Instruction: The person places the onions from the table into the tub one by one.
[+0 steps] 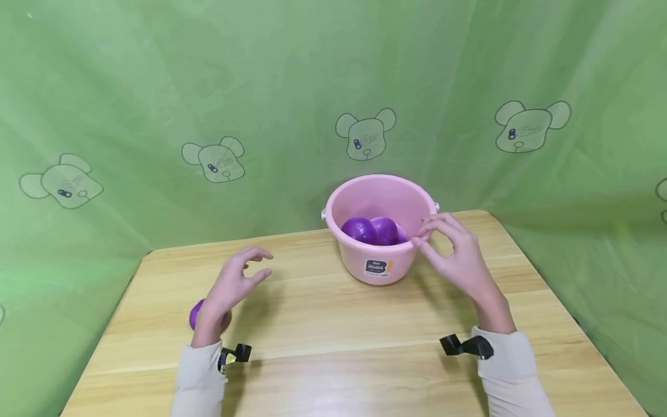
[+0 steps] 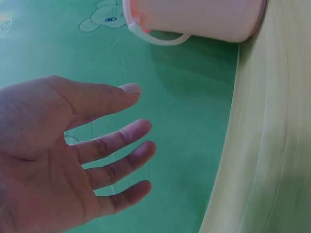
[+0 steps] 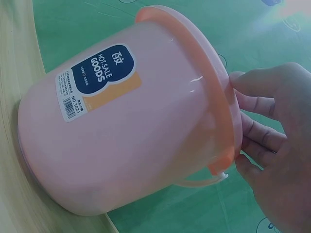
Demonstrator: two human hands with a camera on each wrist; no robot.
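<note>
A pink plastic bucket point(image 1: 377, 263) with a label stands upright near the table's back edge. Several glossy purple round objects point(image 1: 359, 230) lie inside it; their exact kind is unclear. My right hand point(image 1: 458, 255) pinches the bucket's right rim, with the thumb outside and fingertips partly hidden behind the rim in the right wrist view. To the left of the bucket, my left hand point(image 1: 234, 284) hovers above the table, fingers loosely bent and nothing held. Another purple round object point(image 1: 195, 313) sits on the table below my left wrist, mostly covered by it.
The light wooden table point(image 1: 323, 324) is bordered by green cloth point(image 1: 271, 87) printed with bear heads at the back and sides. In the left wrist view, the bucket's white handle point(image 2: 163, 40) hangs at its side. Each wrist carries a black camera mount point(image 1: 466, 346).
</note>
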